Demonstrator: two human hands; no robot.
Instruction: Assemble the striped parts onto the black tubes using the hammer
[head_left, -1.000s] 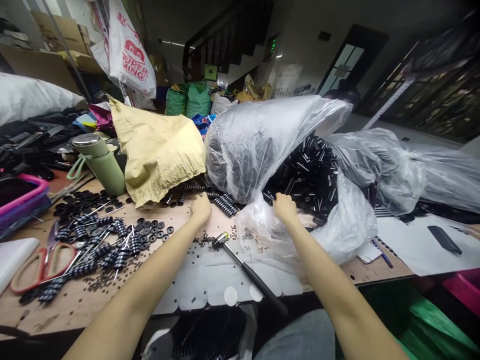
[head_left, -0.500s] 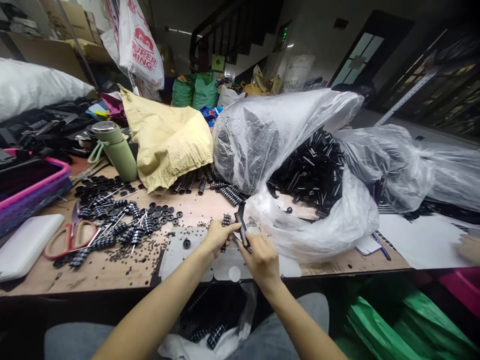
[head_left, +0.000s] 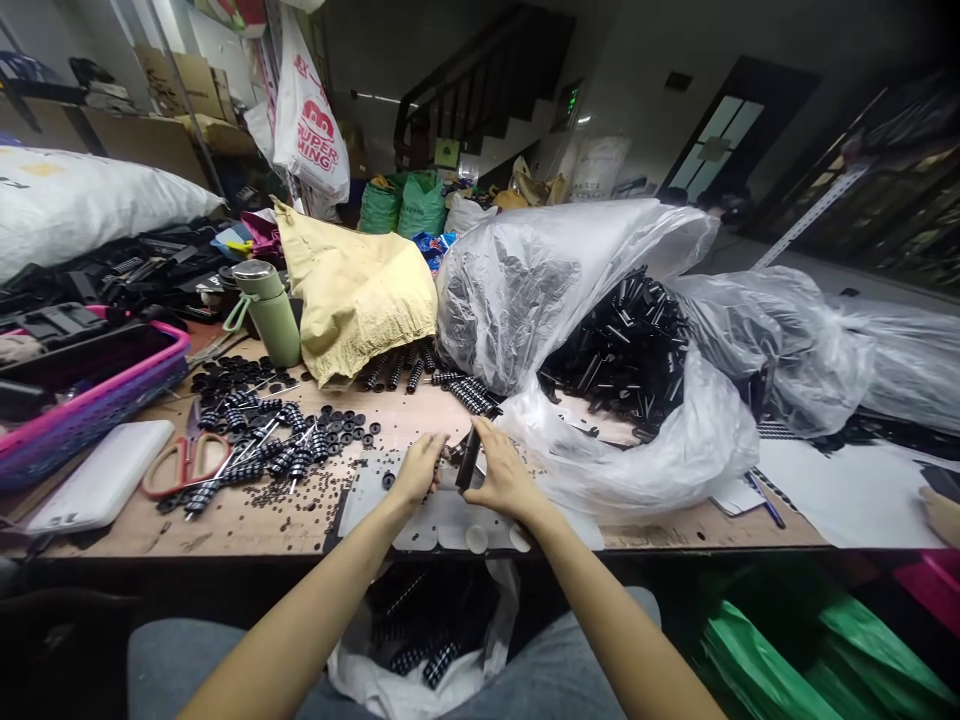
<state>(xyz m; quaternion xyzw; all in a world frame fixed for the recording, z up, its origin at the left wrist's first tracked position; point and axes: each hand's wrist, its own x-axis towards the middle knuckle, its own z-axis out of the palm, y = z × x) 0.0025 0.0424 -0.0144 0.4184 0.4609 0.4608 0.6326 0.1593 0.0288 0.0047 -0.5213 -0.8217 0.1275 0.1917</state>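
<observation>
My left hand (head_left: 418, 472) is closed round a small dark part, mostly hidden by the fingers, over the translucent mat (head_left: 367, 500). Beside it, my right hand (head_left: 504, 468) grips a black strip-like piece (head_left: 468, 458) between thumb and fingers, held upright. The two hands are close together near the table's front edge. Behind them lie black-and-white ribbed rollers (head_left: 466, 393). To the left are more rollers with metal rods (head_left: 259, 450), black discs (head_left: 349, 428) and tiny rings scattered on the wood.
Red-handled scissors (head_left: 187, 465), a white box (head_left: 105, 478), a pink-rimmed basket (head_left: 161, 350) and a green flask (head_left: 274, 325) stand left. A yellow sack (head_left: 360, 300) and plastic bag (head_left: 510, 290) of black parts lie behind. Another person's hand (head_left: 941, 515) is far right.
The view has shifted left. The black piece in my right hand has turned more upright, and the ribbed roller at my left hand is now mostly hidden. The person's hand at right now touches a dark object.
</observation>
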